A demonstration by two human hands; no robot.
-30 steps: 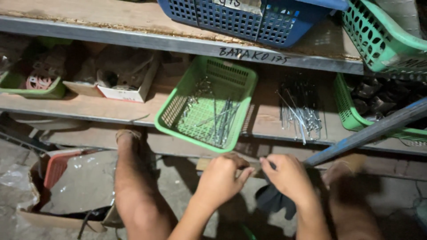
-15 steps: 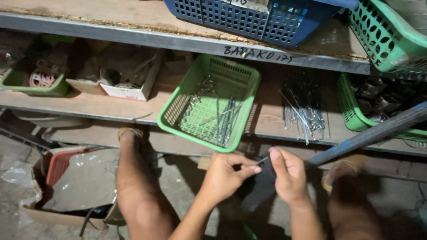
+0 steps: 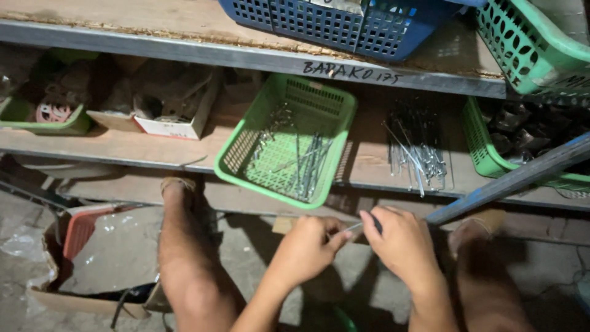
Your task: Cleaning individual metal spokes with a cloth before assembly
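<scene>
My left hand [image 3: 307, 246] and my right hand [image 3: 399, 243] meet below the shelf edge, both pinching one thin metal rod [image 3: 351, 228] between their fingertips. My right hand also covers a dark object that I cannot make out. Just above them a light green basket [image 3: 243, 166] sticks out over the shelf edge and holds several long metal rods [image 3: 307, 163]. A loose pile of similar rods [image 3: 415, 154] lies on the shelf board to its right.
A blue basket [image 3: 344, 24] and a green basket [image 3: 528, 43] stand on the upper shelf. Small boxes [image 3: 172, 110] and a green tray [image 3: 37, 117] sit at left, another green basket [image 3: 491, 154] at right. A blue metal bar [image 3: 510, 178] slants at right. My knees flank the hands; a cardboard box [image 3: 80, 246] lies on the floor.
My hands have shifted slightly and closed in on the thin rod; the dark object hanging under my right hand is now mostly hidden. The view has tilted down a little.
</scene>
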